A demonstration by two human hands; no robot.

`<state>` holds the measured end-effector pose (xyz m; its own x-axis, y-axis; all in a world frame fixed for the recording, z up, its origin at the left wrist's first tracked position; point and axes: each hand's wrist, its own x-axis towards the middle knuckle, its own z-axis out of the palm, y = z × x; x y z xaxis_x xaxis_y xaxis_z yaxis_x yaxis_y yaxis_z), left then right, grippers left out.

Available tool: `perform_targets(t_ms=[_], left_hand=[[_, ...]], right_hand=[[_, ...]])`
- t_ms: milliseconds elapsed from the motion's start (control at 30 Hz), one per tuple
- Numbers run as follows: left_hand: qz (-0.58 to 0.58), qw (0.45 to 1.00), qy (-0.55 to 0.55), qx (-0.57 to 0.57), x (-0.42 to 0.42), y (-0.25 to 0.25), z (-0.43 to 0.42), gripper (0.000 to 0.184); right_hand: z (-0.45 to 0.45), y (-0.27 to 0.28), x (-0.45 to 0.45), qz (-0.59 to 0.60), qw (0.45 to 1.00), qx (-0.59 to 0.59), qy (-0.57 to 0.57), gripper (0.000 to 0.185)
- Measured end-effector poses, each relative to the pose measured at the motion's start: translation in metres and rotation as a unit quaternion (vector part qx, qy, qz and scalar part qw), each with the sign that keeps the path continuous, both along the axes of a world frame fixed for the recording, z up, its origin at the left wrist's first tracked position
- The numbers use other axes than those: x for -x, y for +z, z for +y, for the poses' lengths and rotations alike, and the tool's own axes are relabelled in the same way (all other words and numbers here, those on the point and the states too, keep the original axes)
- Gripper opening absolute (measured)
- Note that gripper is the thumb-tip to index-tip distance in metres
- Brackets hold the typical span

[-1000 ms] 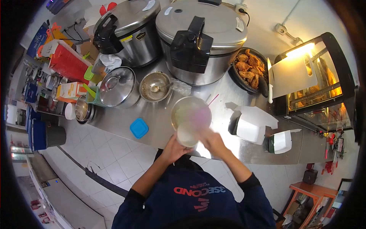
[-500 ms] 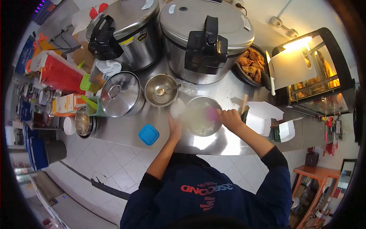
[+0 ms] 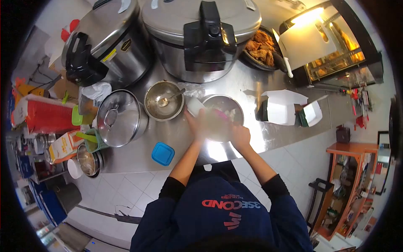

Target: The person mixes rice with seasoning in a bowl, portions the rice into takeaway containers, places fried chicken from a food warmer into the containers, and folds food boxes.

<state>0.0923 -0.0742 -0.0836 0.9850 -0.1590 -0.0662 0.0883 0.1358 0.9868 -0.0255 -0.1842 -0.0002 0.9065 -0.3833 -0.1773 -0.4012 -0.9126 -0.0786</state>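
My left hand (image 3: 195,128) is closed round a small white container (image 3: 194,106), tilted at the left rim of a metal bowl (image 3: 239,112). White clumps of food that look like rice (image 3: 230,114) lie in that bowl. My right hand (image 3: 242,137) is closed at the bowl's near right side. A pink utensil (image 3: 221,113) reaches from it over the bowl towards the container; its exact kind is unclear. A hazy patch hides the fingertips of both hands and the utensil's handle. Left of my left hand, a blue square lid (image 3: 163,153) lies on the steel counter (image 3: 138,161).
A steel bowl with a spoon (image 3: 164,101) and a lidded pot (image 3: 121,119) stand left. Two large cookers (image 3: 201,29) line the back. Fried chicken (image 3: 261,47) fills a dark pan, with a knife (image 3: 287,63) beside it. White boxes (image 3: 284,107) stand open at right.
My right hand has moved closer to my left, bringing the pink utensil towards the white container. The camera view has shifted and turned slightly.
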Motion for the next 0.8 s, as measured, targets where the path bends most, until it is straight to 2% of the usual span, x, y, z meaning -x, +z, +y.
perform_targets(t_ms=[67, 167, 200, 300, 400, 433, 533, 567, 667, 700, 733, 800], left_hand=[[-0.003, 1.000, 0.014, -0.004, 0.003, -0.001, -0.001, 0.065], [-0.025, 0.999, 0.029, -0.004, 0.005, -0.017, -0.002, 0.063], [-0.023, 0.999, 0.030, -0.005, 0.006, -0.019, -0.002, 0.062], [-0.026, 0.999, 0.031, -0.005, 0.009, -0.020, 0.000, 0.063], [-0.018, 0.999, 0.032, 0.014, 0.011, -0.010, -0.001, 0.064], [0.000, 0.999, 0.032, 0.022, 0.011, -0.003, 0.000, 0.064], [0.038, 0.996, 0.034, 0.074, 0.010, 0.015, 0.007, 0.070], [0.049, 0.993, 0.037, 0.096, 0.009, 0.021, 0.010, 0.072], [0.024, 0.997, -0.002, 0.078, 0.003, 0.031, 0.019, 0.072], [0.020, 0.997, -0.007, 0.075, 0.001, 0.030, 0.019, 0.072], [0.016, 0.997, -0.015, 0.072, -0.001, 0.027, 0.018, 0.072], [0.017, 0.997, -0.034, 0.074, -0.006, 0.025, 0.016, 0.073]], right_hand=[[0.016, -0.005, 0.006, -0.022, 0.999, -0.023, 0.002, 0.043], [0.035, -0.002, 0.007, 0.007, 0.997, -0.065, -0.031, 0.037], [0.037, 0.003, 0.007, -0.030, 0.994, -0.093, -0.045, 0.036], [0.031, 0.021, 0.006, 0.023, 0.975, -0.182, -0.122, 0.033], [0.011, -0.034, 0.018, -0.053, 0.943, -0.303, -0.126, 0.029], [-0.003, -0.071, 0.027, -0.122, 0.887, -0.429, -0.120, 0.026], [-0.013, -0.060, 0.028, -0.134, 0.791, -0.555, -0.220, 0.024], [-0.017, -0.054, 0.031, -0.124, 0.811, -0.520, -0.237, 0.025], [0.004, 0.013, 0.022, -0.119, 0.935, -0.223, -0.247, 0.032], [0.014, 0.026, 0.018, -0.107, 0.968, -0.135, -0.185, 0.043], [0.021, 0.007, 0.024, -0.153, 0.980, -0.057, -0.113, 0.048], [0.028, -0.009, 0.027, -0.134, 0.991, 0.018, 0.001, 0.051]])
